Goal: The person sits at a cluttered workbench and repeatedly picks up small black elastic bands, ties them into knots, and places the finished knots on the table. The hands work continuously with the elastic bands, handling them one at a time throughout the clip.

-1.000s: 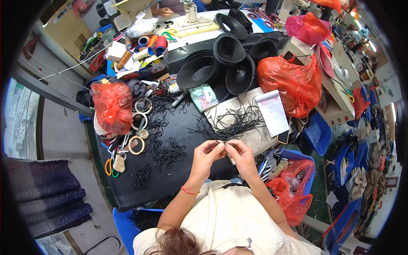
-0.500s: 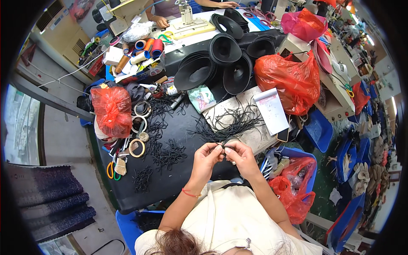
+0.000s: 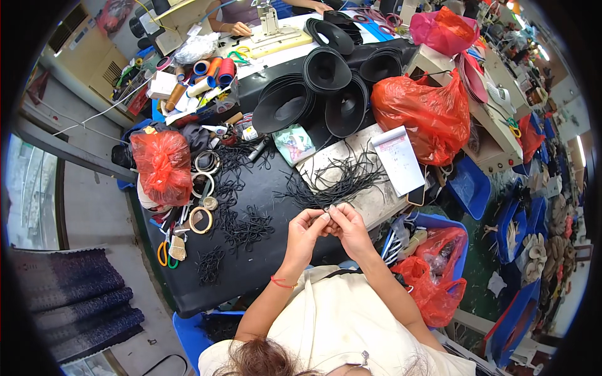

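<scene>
My left hand (image 3: 306, 233) and my right hand (image 3: 350, 230) meet in front of my chest, thumbs and fingertips pinched together. Between them is a thin black cord, mostly hidden by the fingers. Just beyond my fingertips lies a loose pile of straight black cords (image 3: 342, 178), spread over a pale board (image 3: 373, 203). To the left, several black cords looped or knotted into small bunches (image 3: 246, 227) rest on the black tabletop (image 3: 188, 285). One separate small bunch (image 3: 210, 264) sits nearer the front edge.
Stacked black curved sheets (image 3: 285, 106), a notepad (image 3: 399, 164) and a red plastic bag (image 3: 426, 116) stand beyond the cords. Tape rolls (image 3: 200, 219), scissors (image 3: 167, 252) and another red bag (image 3: 162, 164) line the left. A blue bin (image 3: 463, 241) is at right. A co-worker's hand (image 3: 240, 29) is across the table.
My fingertips have drawn closer together, and my right hand has shifted slightly left and upward. Less of the black cord shows between them. The whole view has shifted a little.
</scene>
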`<state>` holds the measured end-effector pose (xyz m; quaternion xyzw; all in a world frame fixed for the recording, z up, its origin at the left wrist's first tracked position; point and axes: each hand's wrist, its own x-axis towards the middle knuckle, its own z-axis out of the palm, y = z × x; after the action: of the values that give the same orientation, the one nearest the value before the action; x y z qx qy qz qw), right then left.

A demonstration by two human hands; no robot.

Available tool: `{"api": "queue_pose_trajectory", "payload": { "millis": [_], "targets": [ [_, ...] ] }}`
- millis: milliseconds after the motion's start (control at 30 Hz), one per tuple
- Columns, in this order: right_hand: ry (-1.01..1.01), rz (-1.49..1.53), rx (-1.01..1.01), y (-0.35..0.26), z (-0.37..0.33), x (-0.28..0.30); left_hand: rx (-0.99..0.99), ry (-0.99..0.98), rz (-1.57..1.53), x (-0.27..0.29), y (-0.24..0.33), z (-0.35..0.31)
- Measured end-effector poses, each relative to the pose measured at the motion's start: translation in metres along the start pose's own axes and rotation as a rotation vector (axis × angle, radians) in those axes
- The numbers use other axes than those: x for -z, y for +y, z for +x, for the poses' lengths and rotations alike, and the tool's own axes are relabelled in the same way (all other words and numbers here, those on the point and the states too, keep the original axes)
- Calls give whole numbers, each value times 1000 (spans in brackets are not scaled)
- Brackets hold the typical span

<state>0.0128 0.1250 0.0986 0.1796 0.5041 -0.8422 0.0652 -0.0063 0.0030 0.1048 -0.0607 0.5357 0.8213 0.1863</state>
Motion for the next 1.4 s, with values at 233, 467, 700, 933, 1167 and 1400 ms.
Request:
{"api": "queue_pose_trajectory", "payload": {
  "millis": [233,467,700,933,1167,1400],
  "targets": [
    [342,-783,296,10,5,-8,-267,75,596,4,-21,4],
    [54,-178,-131,16,12,26,246,-137,-46,27,-8,11],
    [47,-192,-179,27,21,27,310,-61,-14,34,-9,17],
    [164,-979,185,71,56,67,-52,477,931,151,-74,24],
    [237,-1516,504,83,113,73,-99,666,1421,163,-59,20],
    [131,-1589,846,61,115,73,-467,278,1239,95,-54,44]
  ]
}}
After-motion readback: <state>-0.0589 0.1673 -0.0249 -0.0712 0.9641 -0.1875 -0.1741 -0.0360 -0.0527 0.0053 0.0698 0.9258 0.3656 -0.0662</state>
